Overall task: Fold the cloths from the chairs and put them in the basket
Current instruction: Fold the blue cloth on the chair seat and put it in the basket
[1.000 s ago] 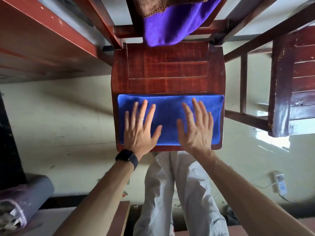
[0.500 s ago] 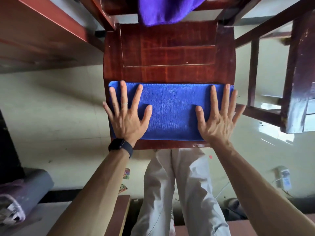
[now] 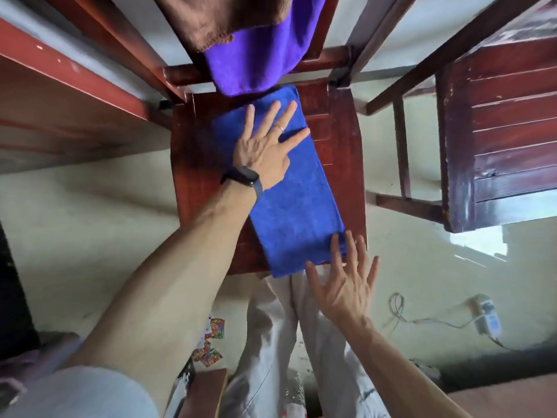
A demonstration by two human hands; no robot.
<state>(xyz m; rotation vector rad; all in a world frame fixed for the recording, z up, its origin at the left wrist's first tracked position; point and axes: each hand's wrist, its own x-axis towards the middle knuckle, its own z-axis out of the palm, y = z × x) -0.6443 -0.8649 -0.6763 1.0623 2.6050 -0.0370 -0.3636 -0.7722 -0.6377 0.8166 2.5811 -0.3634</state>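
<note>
Head view, looking down on a chair seat (image 3: 193, 164). The blue cloth (image 3: 295, 200) lies on the seat as a long narrow strip, set aslant from the back rail to the front edge, its near end just overhanging that edge. Judged from its shape, it is folded lengthwise but not yet folded short.

The left hand (image 3: 265, 149) lies flat on the far half of the strip, fingers (image 3: 250, 116) straight and spread, pressing the cloth down and grasping nothing. The right hand (image 3: 343, 285) is also flat and spread, holding nothing. It sits at the near right corner of the strip, mostly off the seat, with one fingertip (image 3: 336, 245) over the corner; whether it touches the cloth cannot be told.

A purple cloth (image 3: 253, 58) and a brown cloth (image 3: 217, 19) hang unfolded over the chair back, the purple hem just above the far end of the strip. A second chair (image 3: 497, 131) stands to the right.

The basket is not in view, and no cloth is seen stowed. By this evidence the task is at an early stage: one cloth is part-folded, two are untouched, and all are yet to be placed.
</note>
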